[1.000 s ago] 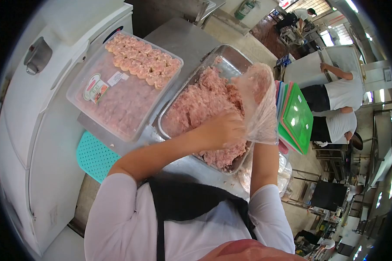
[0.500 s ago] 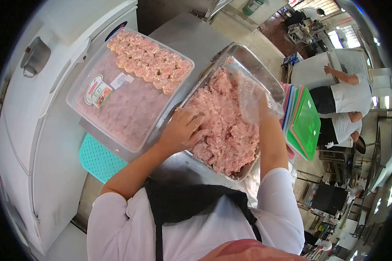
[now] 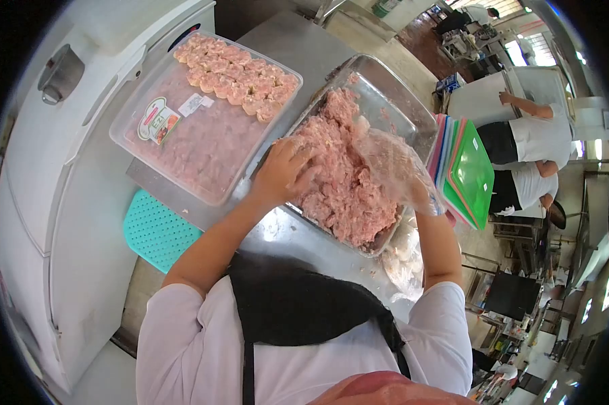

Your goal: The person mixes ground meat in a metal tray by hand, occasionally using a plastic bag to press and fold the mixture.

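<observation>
A metal pan holds a large mound of ground meat. My left hand is at the pan's left side beside the meat, fingers curled inward; what they hold, if anything, is hidden. Over the right part of the mound is my right hand, covered by a loose clear plastic bag, which blurs its fingers. To the left stands a clear plastic container with several rows of meat-filled dumplings at its far end; its nearer part looks pale pink through the plastic.
A stack of coloured boards, green one outermost, is right of the pan. A turquoise perforated stool top shows below the steel table. Plastic-wrapped stuff lies near my right forearm. A white appliance is left; people work at right.
My right hand has moved down and outward, and the plastic over it is more spread out. My left hand stays by the pan's edge with its fingers more curled. The view has shifted slightly.
</observation>
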The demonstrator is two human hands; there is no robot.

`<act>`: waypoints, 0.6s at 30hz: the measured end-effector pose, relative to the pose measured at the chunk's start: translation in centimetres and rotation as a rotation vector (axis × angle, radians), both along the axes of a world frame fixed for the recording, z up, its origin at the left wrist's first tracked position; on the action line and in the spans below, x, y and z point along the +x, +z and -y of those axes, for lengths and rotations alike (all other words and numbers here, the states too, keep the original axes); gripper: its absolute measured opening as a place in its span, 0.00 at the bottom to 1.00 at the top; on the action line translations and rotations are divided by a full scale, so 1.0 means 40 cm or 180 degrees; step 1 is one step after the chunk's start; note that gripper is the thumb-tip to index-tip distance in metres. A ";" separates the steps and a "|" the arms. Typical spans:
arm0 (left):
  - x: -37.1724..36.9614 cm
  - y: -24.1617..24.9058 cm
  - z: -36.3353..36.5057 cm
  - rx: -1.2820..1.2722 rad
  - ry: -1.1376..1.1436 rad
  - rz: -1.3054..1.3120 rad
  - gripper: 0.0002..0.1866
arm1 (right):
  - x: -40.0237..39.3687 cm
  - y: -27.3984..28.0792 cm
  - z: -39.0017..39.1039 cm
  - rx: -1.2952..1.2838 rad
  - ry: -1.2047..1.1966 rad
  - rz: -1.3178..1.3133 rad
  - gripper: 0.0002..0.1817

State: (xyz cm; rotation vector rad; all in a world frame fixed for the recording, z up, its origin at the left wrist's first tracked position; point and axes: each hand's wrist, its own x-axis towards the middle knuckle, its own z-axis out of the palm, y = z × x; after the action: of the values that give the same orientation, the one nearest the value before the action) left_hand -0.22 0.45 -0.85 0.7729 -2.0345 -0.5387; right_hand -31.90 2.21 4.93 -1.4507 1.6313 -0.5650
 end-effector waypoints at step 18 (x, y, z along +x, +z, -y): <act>-0.011 0.032 -0.006 -0.0002 0.0135 -0.0117 0.11 | -0.199 0.124 -0.068 -0.1754 -0.1435 0.0422 0.22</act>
State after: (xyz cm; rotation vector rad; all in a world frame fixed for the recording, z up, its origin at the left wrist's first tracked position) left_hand -0.68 0.70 0.41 0.7983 -1.9801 -0.5243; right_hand -39.84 4.95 9.91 -1.3714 1.7830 -1.4256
